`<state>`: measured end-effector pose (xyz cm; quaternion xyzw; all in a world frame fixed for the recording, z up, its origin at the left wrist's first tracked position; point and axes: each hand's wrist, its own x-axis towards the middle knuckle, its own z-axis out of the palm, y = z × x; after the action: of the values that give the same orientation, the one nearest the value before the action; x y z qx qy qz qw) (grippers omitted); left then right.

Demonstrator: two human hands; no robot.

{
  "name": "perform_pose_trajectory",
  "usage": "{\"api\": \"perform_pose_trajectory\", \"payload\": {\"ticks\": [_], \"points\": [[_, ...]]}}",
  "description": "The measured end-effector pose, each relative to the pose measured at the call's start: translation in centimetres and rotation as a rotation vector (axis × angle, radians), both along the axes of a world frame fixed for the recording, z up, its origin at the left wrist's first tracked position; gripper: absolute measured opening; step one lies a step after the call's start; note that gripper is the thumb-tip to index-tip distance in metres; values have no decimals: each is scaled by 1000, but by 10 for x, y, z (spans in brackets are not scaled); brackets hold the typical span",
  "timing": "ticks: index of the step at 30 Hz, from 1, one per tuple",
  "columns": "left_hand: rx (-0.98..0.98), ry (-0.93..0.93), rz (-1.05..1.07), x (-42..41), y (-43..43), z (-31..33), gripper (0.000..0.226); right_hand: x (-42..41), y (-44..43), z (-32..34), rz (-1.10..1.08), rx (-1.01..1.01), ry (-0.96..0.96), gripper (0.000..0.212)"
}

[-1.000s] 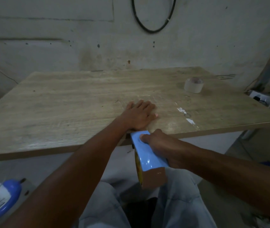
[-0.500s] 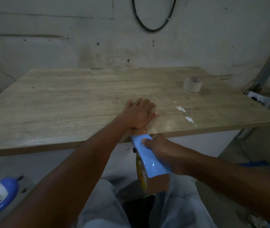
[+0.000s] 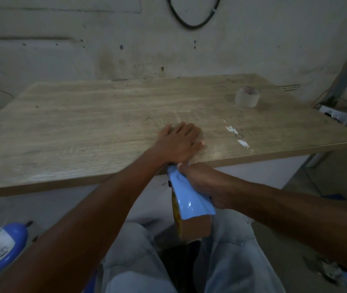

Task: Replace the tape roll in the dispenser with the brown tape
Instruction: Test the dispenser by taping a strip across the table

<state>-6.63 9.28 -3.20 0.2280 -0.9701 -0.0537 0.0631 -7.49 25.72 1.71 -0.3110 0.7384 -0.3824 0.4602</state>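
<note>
While the left hand (image 3: 179,142) lies flat, palm down and fingers spread, on the tabletop (image 3: 83,127) near its front edge, the right hand (image 3: 202,182) wraps around a light blue dispenser (image 3: 186,199) just below that edge. The right grip is closed over the dispenser's upper body, thumb toward its top end, which sits right under the left wrist and against the tabletop's front edge. The left grip holds nothing, its palm pressed to the wood. Brown tape (image 3: 195,228) sits in the dispenser's lower end, below the tabletop and above the person's lap, its broad brown face turned up and a yellow rim showing at its left side. Whether a strip of it runs up under the left palm cannot be told. A clear roll (image 3: 247,96) stands on its flat side at the tabletop's far right corner, well apart from both hands. White flecks (image 3: 237,136) mark the wood to the right of the left hand, toward the front edge. A black cable (image 3: 193,24) loops on the wall behind the tabletop. Below the tabletop's left end, a blue and white object (image 3: 1,248) rests on the floor, too blurred to identify. Pale trousers (image 3: 136,261) cover the person's knees beneath the dispenser.
</note>
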Motion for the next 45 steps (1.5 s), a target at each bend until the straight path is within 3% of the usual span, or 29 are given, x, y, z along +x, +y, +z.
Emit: {"api": "perform_pose_trajectory", "payload": {"ticks": [17, 18, 22, 26, 31, 33, 36, 40, 45], "points": [[-22, 9, 14, 2, 5, 1, 63, -10, -2, -10, 10, 95, -214, 28], [-20, 9, 13, 2, 5, 2, 62, -7, -1, -19, 53, 173, -194, 27], [-20, 26, 14, 5, 6, 4, 60, 14, 4, -70, 209, 356, 199, 38], [-10, 22, 16, 4, 5, 6, 60, 19, -1, -75, 182, 329, 206, 44], [16, -16, 121, 1, 1, 1, 76, 4, -10, -56, 16, 250, 95, 41], [31, -37, 164, -1, 0, 0, 82, -1, -5, -50, -56, 191, -32, 39], [51, -78, 195, -3, -3, 2, 87, -3, 4, -38, -24, 131, -92, 41], [72, -79, 231, -7, -10, 5, 84, -11, 11, -9, -4, 51, -191, 25], [90, -31, 301, -17, -27, 4, 78, -31, 13, 41, -51, 72, -92, 12]]}}
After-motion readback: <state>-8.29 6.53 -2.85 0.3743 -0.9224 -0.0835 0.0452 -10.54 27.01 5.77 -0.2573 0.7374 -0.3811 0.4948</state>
